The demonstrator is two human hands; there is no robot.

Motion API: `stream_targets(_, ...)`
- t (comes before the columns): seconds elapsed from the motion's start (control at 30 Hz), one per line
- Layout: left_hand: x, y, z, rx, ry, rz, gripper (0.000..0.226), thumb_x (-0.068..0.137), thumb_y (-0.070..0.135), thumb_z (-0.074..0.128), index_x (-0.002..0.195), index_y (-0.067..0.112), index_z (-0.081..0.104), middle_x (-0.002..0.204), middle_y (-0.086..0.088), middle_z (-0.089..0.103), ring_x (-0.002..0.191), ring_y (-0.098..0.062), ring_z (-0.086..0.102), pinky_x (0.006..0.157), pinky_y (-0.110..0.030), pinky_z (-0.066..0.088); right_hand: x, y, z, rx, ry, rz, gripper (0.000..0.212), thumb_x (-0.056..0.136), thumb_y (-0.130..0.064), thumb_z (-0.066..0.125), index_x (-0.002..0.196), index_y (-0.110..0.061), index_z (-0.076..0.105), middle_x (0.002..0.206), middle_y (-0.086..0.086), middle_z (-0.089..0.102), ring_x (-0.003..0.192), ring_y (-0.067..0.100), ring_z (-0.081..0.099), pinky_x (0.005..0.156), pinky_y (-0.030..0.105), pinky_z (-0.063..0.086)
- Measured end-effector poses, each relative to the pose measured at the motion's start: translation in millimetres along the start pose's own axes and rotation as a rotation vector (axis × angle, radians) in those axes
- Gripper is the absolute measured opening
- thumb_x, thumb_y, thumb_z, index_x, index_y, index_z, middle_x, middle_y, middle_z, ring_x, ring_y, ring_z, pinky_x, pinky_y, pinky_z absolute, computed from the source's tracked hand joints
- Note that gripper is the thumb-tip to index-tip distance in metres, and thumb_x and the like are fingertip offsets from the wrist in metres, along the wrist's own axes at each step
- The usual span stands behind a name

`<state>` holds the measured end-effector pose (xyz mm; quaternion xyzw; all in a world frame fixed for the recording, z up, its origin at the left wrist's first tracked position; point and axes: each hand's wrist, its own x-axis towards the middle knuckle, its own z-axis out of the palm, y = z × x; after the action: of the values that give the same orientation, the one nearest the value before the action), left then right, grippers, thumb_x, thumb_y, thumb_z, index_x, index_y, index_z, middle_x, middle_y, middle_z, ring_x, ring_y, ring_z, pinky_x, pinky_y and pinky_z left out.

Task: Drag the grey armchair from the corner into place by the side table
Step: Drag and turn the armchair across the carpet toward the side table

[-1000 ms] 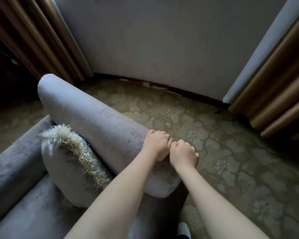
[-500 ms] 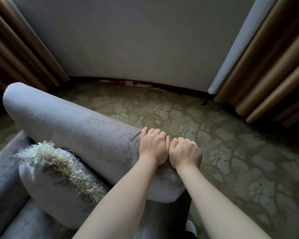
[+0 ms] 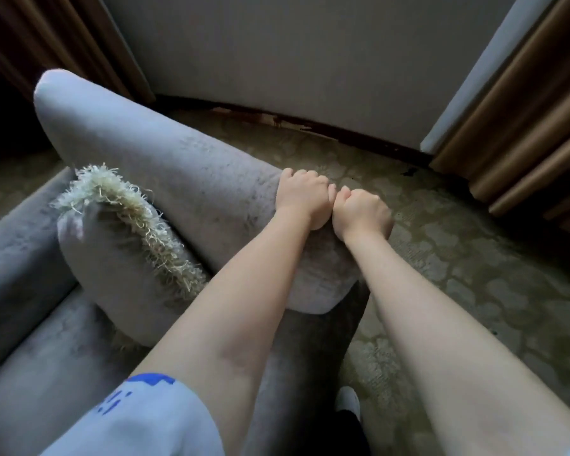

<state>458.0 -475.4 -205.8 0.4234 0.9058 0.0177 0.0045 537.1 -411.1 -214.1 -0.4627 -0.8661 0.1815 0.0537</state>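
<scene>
Left hand (image 3: 301, 199) and right hand (image 3: 362, 213) curl side by side over the grey armchair (image 3: 165, 166), its plush mottled

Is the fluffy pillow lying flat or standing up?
Standing up, tilted: the grey cushion with cream fringe rests on edge in the grey velvet armchair, leaning against its padded side.

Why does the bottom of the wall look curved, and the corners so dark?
Head view: the wide-angle lens bows the skirting board; dim light shadows the left curtain; the left hand and right hand gripping the grey armchair look slightly soft.
</scene>
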Motion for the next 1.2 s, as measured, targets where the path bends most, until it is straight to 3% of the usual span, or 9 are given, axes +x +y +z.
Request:
stream_targets(0.17,-14,6,-3,0.082,-0.067,-0.023,0.048,0.097,0.04,0.021,0.119,0.016,0.057,0.126,-0.007,0.056,0.118,-0.024,0.048,0.098,-0.041,0.028,-17,6,-8,0.038,-0.042,-0.038,0.053,0.095,-0.038,0.023,0.111,-0.007,0.063,0.117,0.02,0.061,0.108,0.036,0.056,0.086,0.038,0.042)
stream_targets(0.53,-86,43,-4,0.046,-0.036,0.05,0.044,0.096,0.037,0.024,0.109,0.013,0.059,0.116,-0.007,0.059,0.11,-0.024,0.051,0.094,-0.039,0.027,-88,51,-21,0.043,-0.056,0.021,0.051,0.094,-0.035,0.024,0.109,-0.006,0.063,0.113,0.021,0.062,0.106,0.037,0.055,0.085,0.04,0.04)
stream_targets(0.9,-78,45,12,-0.096,0.085,0.047,0.037,0.093,0.035,0.033,0.089,0.014,0.062,0.098,-0.004,0.062,0.096,-0.023,0.05,0.092,-0.038,0.024,-80,54,-10,0.005,0.034,0.064,0.046,0.093,-0.034,0.029,0.095,-0.004,0.065,0.099,0.02,0.065,0.096,0.038,0.058,0.08,0.04,0.042)
stream_targets(1.2,-77,46,8,-0.147,0.125,0.038,0.03,0.091,0.033,0.041,0.08,0.013,0.062,0.089,-0.004,0.063,0.09,-0.025,0.053,0.093,-0.036,0.024,-76,55,-14,-0.006,-0.028,0.033,0.043,0.093,-0.033,0.031,0.095,-0.005,0.063,0.101,0.015,0.065,0.101,0.035,0.056,0.083,0.041,0.042)
